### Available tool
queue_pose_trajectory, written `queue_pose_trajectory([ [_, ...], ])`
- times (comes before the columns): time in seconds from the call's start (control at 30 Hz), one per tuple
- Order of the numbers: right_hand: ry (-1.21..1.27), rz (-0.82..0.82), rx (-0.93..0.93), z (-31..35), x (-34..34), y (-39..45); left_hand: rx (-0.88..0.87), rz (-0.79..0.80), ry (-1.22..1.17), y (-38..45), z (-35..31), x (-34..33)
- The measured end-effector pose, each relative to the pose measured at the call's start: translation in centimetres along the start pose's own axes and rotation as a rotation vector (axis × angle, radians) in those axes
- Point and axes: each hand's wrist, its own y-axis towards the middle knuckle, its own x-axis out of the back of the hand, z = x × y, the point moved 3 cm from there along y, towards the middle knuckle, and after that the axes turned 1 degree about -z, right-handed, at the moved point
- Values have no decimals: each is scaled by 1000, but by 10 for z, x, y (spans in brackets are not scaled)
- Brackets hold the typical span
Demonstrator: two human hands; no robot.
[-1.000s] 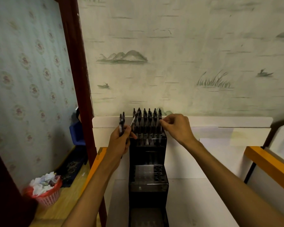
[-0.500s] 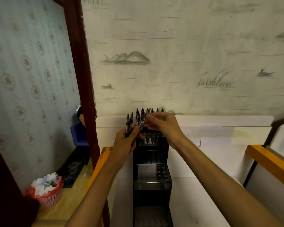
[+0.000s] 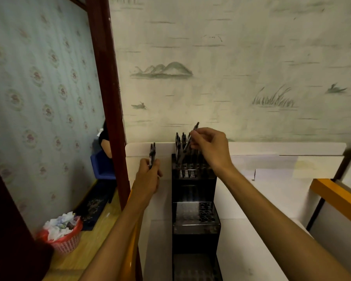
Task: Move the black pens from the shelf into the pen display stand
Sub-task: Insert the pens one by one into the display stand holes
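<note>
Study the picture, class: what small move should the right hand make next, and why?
Probably lower the tilted pen tip-first into a free hole in the stand's top tier. The right hand holds it just above the pens already standing there, while the left hand waits beside with spare pens.

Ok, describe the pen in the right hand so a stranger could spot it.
Find the tall black pen display stand against the white board. Above its top tier, the right hand pinches one pen. It alone slants; the pens slotted there stand upright.
</note>
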Motion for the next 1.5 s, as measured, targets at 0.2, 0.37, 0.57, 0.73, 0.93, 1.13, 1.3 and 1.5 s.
queue_pose_trajectory([
  [0.2,-215,22,120,4,-11,3,-96,24,21,0,-4,8],
  [0.37,-353,64,168,0,-19,1,-231,1,76,-5,-14,6],
  [0.57,-575,215,187,-14,-29,-4,-163,-3,-23,1,-12,2],
  [0.73,-680,259,179,-21,-29,-7,-157,12,-18,2,-9,1],
  [0.93,-387,205,-17,-15,-17,-9,-206,59,7,-2,-11,-4],
  [1.13,55,282,-202,-3,-16,-15,-225,50,-32,-8,-17,-16],
  [1.3,138,243,-236,-2,-12,-20,-252,17,-33,-12,-18,-26],
  [1.5,237,241,-285,-3,-7,-20,-223,57,6,-15,-17,-28],
])
